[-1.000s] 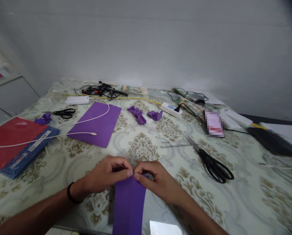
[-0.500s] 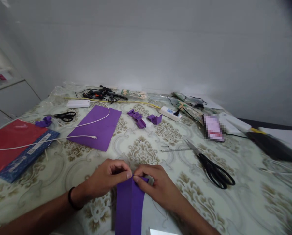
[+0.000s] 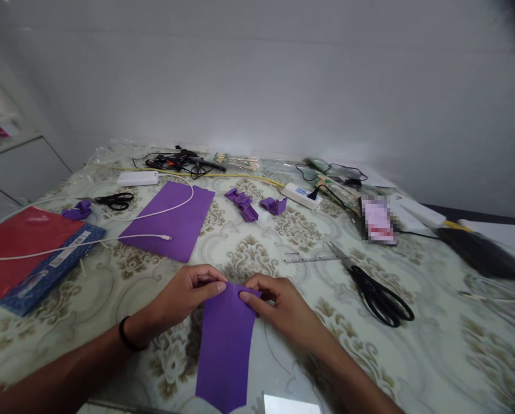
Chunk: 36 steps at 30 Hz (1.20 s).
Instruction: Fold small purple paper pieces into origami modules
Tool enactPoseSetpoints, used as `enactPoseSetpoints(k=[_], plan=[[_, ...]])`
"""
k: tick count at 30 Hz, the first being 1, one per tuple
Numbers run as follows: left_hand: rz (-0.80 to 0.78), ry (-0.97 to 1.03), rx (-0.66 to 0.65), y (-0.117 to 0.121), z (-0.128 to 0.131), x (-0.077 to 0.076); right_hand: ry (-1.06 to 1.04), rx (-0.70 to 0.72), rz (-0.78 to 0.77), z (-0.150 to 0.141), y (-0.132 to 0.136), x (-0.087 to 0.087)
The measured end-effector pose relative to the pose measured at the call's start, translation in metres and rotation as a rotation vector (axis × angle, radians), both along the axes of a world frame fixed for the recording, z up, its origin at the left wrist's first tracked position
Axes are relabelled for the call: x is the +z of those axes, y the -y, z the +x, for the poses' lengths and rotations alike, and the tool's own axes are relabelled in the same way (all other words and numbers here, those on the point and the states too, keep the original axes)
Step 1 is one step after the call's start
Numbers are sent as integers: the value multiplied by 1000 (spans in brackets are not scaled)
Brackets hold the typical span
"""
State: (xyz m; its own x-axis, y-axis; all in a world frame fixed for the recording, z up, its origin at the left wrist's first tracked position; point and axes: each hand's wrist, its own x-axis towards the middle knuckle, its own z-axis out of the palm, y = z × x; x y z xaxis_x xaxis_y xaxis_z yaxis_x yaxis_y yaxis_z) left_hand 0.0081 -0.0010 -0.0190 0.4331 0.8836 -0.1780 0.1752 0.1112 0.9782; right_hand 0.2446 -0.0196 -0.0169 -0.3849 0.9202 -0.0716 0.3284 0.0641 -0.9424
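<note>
A strip of purple paper (image 3: pixel 225 351) with a lengthwise crease hangs toward me near the front edge of the table. My left hand (image 3: pixel 197 292) pinches its top edge near the crease, thumb in front. My right hand (image 3: pixel 275 302) grips the top right corner, thumb on the front face and fingers behind. The fingertips behind the paper are hidden. Right of my hands lie large black-handled scissors (image 3: pixel 376 293), blades pointing away beside a clear ruler (image 3: pixel 311 259). Larger purple sheets (image 3: pixel 171 224) rest beyond my left hand.
Folded purple pieces (image 3: pixel 242 205) lie mid-table. A white cable (image 3: pixel 145 238) crosses the sheets and a red-and-blue packet (image 3: pixel 33 259). Small scissors (image 3: pixel 115 200) and a white power bank (image 3: pixel 137 178) sit at left. A power strip (image 3: pixel 300 195) and a phone (image 3: pixel 377 221) are toward the back right.
Both hands have raised the purple strip slightly away from me and drawn a little apart along its top edge. The strip looks flatter, and its lower end now shows.
</note>
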Motion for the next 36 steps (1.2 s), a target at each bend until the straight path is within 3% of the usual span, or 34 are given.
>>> enactPoseSetpoints(k=[8,14,27,32,36], plan=[[49,-105,49,-14,-5,-21,68,-22,-5,8,-15,-22],[64,-125,41,-17,-5,-26,96,-32,20,6,-15,-22],[77,-70,61,-13,-3,-19,29,-26,-45,7,-14,-20],[154,-63,143,-6,-1,-9,-55,-33,-87,7,-13,-15],[294,-109,68,3,1,2,-92,-71,-77,6,-12,-10]])
